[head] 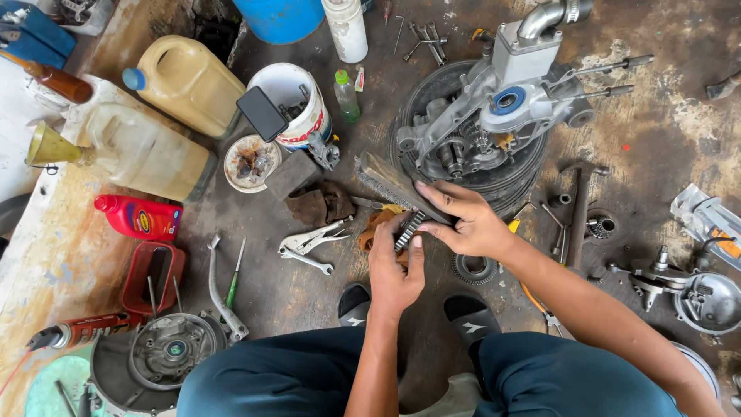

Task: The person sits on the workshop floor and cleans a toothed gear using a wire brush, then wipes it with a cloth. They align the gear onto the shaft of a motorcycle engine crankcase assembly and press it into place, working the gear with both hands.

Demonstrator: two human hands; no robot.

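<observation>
Left hand: the left hand [394, 272] comes up from between the knees, fingers curled snugly round a small toothed gear [408, 229], thumb laid along its side.
Right hand: the right hand [463, 224] reaches in from the right, fingers stretched nearly flat and pressed over a flat wire brush [397, 188], pinning its near end against the gear.
Gear: dark, ridged, held on edge between both hands, just above the person's black sandals [353, 303] and clear of the floor.
Brush: long and grey, slanting up and left from the hands toward the tyre.
Rag: an orange-brown rag [376, 225] sits bunched under the left fingers, touching the gear.
Engine: a grey engine casing [502, 100] with a bent pipe on top rests on a black tyre [509, 174], just beyond the hands.
Loose part: a ring-shaped toothed part [473, 269] lies on the floor right beneath the right wrist.
Tools: locking pliers [312, 238] and a spanner [307, 261] lie left of the hands, a green-handled screwdriver [233, 283] further left.
Containers: a white bucket [297, 104], a yellowish jug [189, 77] and a red oil bottle [139, 218] stand well apart to the left.
Floor: stained, oily concrete [656, 123].
</observation>
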